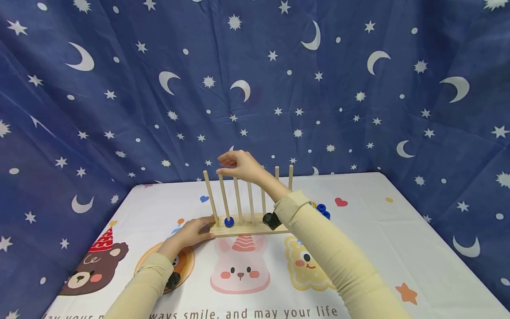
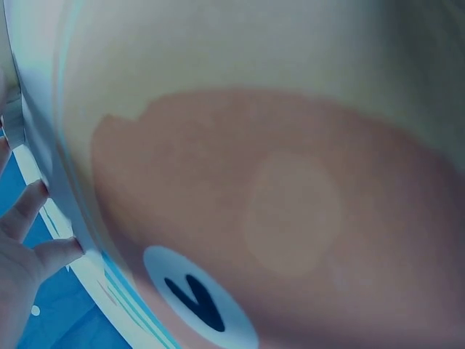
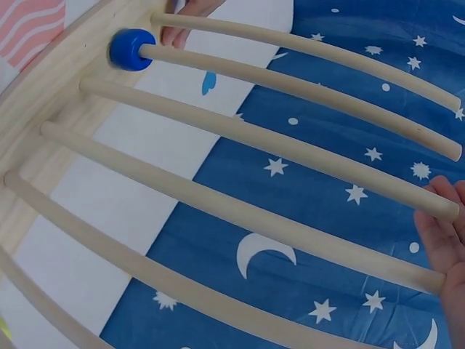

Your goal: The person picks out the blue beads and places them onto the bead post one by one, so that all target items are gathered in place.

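Observation:
A wooden rack (image 1: 235, 229) with a row of upright pegs stands on the table. One blue ring (image 1: 229, 222) sits at the foot of the second peg from the left; the right wrist view also shows this blue ring (image 3: 131, 49). My left hand (image 1: 194, 231) grips the rack's left end, thumb in front and fingers towards the back. At the tops of the left pegs, my right hand (image 1: 241, 166) hovers with loosely bent fingers and nothing visible in them. In the left wrist view, only part of the left hand (image 2: 25, 254) shows at the edge.
Several blue rings (image 1: 323, 211) and a bit of yellow lie right of the rack, partly hidden by the right sleeve (image 1: 338, 252). A printed white cloth (image 1: 370, 248) covers the table. Behind hangs a dark blue curtain (image 1: 263, 119) with moons and stars.

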{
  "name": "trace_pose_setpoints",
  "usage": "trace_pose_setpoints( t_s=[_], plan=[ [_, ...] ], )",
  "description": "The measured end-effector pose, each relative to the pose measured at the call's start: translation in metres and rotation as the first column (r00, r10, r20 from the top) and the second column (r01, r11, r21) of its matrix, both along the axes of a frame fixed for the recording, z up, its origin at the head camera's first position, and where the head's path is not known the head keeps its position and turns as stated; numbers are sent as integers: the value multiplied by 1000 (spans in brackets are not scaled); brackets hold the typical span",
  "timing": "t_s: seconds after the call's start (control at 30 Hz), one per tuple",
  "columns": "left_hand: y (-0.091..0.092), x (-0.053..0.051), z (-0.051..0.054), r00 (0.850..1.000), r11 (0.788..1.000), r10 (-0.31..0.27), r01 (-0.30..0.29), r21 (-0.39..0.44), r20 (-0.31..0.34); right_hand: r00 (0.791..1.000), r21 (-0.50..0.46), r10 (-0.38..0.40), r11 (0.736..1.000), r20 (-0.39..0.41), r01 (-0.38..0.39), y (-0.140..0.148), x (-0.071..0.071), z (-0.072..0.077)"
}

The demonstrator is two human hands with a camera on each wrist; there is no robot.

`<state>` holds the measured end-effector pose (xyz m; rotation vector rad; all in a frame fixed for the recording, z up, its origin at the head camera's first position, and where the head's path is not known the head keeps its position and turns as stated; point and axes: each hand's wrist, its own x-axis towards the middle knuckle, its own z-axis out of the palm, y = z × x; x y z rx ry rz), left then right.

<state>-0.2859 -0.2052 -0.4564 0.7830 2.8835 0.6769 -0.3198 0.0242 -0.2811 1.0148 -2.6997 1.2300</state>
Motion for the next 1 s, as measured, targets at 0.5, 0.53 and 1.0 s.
trace_pose_setpoints(
  t_s=[0.5, 0.53, 1.0],
  plan=[
    [-1, 6, -7, 1000, 1000, -1, 2, -22, 13, 1000, -55, 20, 998, 13, -20, 1, 3, -9],
    [-1, 6, -7, 1000, 1000, 1, 0, -21, 16, 1000, -69, 23, 997, 10, -22, 1, 3, -9],
    [0, 4, 3, 1000, 997, -23, 23, -69, -8, 996, -320, 58, 944, -72, -78, 23, 27, -8]
  ],
)
